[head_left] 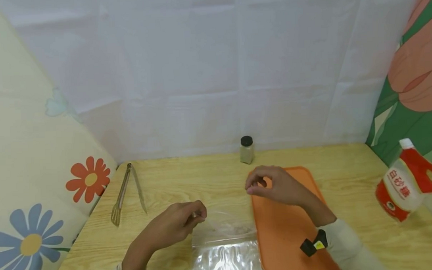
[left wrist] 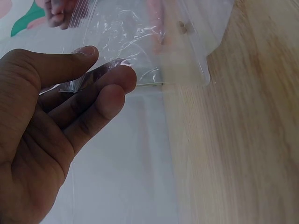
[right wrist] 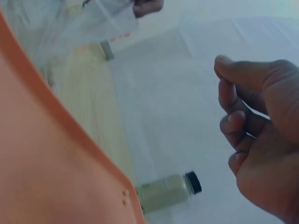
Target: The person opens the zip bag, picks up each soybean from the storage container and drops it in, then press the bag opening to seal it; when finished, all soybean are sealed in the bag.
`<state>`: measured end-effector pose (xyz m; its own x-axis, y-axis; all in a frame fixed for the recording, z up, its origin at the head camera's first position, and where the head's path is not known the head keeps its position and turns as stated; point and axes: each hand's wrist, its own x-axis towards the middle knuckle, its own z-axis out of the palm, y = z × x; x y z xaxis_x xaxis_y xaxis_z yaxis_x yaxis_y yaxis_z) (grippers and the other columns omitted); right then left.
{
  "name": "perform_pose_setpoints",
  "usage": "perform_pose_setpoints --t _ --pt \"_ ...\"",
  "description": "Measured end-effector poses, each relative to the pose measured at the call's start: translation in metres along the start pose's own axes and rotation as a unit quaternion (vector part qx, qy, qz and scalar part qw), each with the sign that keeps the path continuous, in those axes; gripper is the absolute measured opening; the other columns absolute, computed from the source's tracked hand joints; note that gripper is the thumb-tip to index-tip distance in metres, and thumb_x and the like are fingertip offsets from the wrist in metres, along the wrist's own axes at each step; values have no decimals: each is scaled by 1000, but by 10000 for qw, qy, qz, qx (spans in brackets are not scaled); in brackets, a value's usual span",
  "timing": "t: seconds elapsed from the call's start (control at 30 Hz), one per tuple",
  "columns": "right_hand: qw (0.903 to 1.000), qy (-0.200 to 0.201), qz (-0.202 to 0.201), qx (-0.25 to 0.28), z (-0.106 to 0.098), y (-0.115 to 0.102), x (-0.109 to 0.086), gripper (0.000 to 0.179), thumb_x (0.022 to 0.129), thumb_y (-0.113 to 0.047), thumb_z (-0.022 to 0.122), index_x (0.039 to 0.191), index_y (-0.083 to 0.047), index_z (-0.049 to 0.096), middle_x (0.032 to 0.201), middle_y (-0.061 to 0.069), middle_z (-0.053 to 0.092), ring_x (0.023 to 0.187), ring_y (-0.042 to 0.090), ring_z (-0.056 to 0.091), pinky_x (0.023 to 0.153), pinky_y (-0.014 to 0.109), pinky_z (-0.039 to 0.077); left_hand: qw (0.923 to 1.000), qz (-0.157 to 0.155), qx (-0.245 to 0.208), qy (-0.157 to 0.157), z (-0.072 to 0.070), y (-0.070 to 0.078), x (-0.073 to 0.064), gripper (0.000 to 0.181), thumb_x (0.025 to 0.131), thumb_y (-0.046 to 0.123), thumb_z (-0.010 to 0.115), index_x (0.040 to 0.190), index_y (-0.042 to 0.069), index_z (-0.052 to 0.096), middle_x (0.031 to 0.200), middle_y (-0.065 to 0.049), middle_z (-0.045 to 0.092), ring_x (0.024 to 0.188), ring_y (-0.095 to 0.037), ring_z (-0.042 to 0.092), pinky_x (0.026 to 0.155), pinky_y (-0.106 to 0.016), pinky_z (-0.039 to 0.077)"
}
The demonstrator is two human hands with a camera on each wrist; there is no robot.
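A clear zip bag [head_left: 224,234] lies on the wooden table, its mouth side raised. My left hand [head_left: 176,223] pinches its upper left edge between thumb and fingers; the left wrist view shows the film [left wrist: 126,37] passing between them. A small brown bit [left wrist: 182,27] shows through the plastic. Over the far part of an orange tray [head_left: 287,232] is my right hand [head_left: 278,184], off the surface. Its thumb and index fingertips meet and its other fingers curl; nothing is visible between them. Two small pale spots [right wrist: 124,198] show near the tray's corner.
A small jar with a black lid [head_left: 246,150] stands at the back, beyond the tray. Metal tongs [head_left: 128,193] lie at the left. To the far right stands a red and white bag of sugar [head_left: 400,188] with a spout. White cloth [head_left: 185,72] hangs behind the table.
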<state>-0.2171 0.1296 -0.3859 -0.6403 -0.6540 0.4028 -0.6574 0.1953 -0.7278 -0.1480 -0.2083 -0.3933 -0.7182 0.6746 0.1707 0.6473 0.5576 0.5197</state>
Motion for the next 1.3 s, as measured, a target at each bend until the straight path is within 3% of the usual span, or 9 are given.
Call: perform_pose_setpoints --t 0.2,0.33,0.5,0.7,0.9,1.3 --pt "9924 707 827 -568 -12 26 -2 7 97 -32 69 102 -27 71 85 -9 62 73 15 51 64 34 45 10000 -12 -6 -31 0 0 1 13 100 6 63 105 17 60 90 3 66 74 -5 63 63 -21 53" --pt "9851 971 1275 -630 -12 47 -2 13 97 -34 69 104 -23 73 87 -6 64 72 18 53 62 33 46 9999 -39 -62 -98 -1 -1 1 11 101 7 62 106 16 61 93 3 67 80 -9 67 66 -22 54" --pt "9754 1042 1748 -843 -7 74 2 19 97 -30 70 107 -14 73 89 -4 65 72 18 55 62 35 47 10000 -51 -29 -54 -1 -1 0 11 100 6 63 105 15 61 93 2 67 80 -10 67 66 -22 54" --pt "9635 750 2424 -853 3 94 1 12 96 -25 71 105 -17 73 94 -5 68 83 15 60 73 37 50 9998 -114 -71 -118 1 2 0 10 100 6 62 105 15 61 93 3 67 80 -10 67 66 -22 53" --pt "9644 705 2404 -847 8 98 0 10 96 -24 72 104 -18 74 91 -6 68 78 15 60 69 37 49 10000 -30 28 -49 1 2 1 11 100 5 63 105 15 61 92 2 67 82 -11 68 67 -22 54" --pt "9620 496 2282 -1411 9 101 4 6 97 -28 71 99 -24 73 86 -9 65 72 12 57 64 34 47 10000 -28 10 -72 0 2 1 11 99 5 63 105 14 61 92 2 67 82 -11 68 67 -21 54"
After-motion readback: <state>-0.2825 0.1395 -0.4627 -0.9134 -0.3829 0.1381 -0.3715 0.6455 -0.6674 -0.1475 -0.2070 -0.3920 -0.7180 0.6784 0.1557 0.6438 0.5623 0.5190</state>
